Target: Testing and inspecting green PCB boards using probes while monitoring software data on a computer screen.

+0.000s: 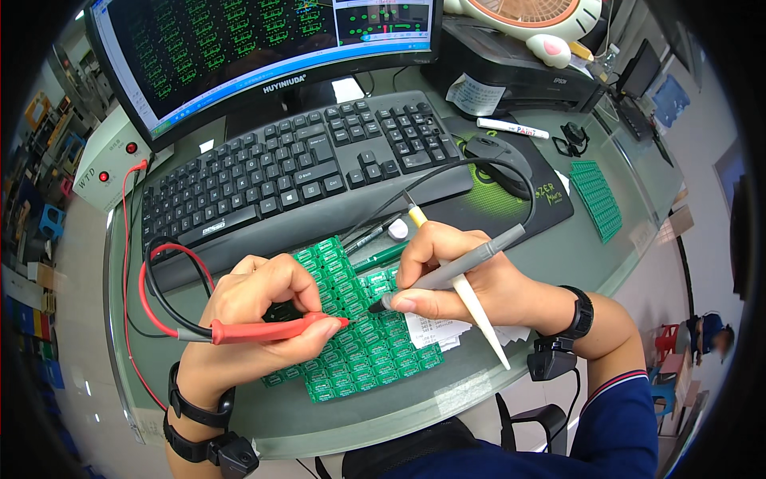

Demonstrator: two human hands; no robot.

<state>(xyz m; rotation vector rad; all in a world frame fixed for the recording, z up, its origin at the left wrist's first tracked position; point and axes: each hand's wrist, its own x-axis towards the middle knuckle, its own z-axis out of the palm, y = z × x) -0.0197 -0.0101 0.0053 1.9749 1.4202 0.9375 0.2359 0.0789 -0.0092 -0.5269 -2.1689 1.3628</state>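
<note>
My left hand (259, 315) grips a red test probe (271, 328), its tip touching a green panel of small circuit boards (363, 351) on the glass desk. My right hand (451, 279) holds a grey test probe (455, 267), tip pressed on the same panel close to the red tip. A cream-coloured stick with a yellow end (479, 315) is also tucked between the fingers of my right hand. Red and black leads loop off to the left.
Beyond the panel sit a black keyboard (295, 168), a mouse (499, 160) on a black mat, a monitor (255, 44) and a printer (519, 68). A white tester box (108, 164) stands left, another green panel (598, 195) right. Pens (383, 239) and paper (435, 329) lie nearby.
</note>
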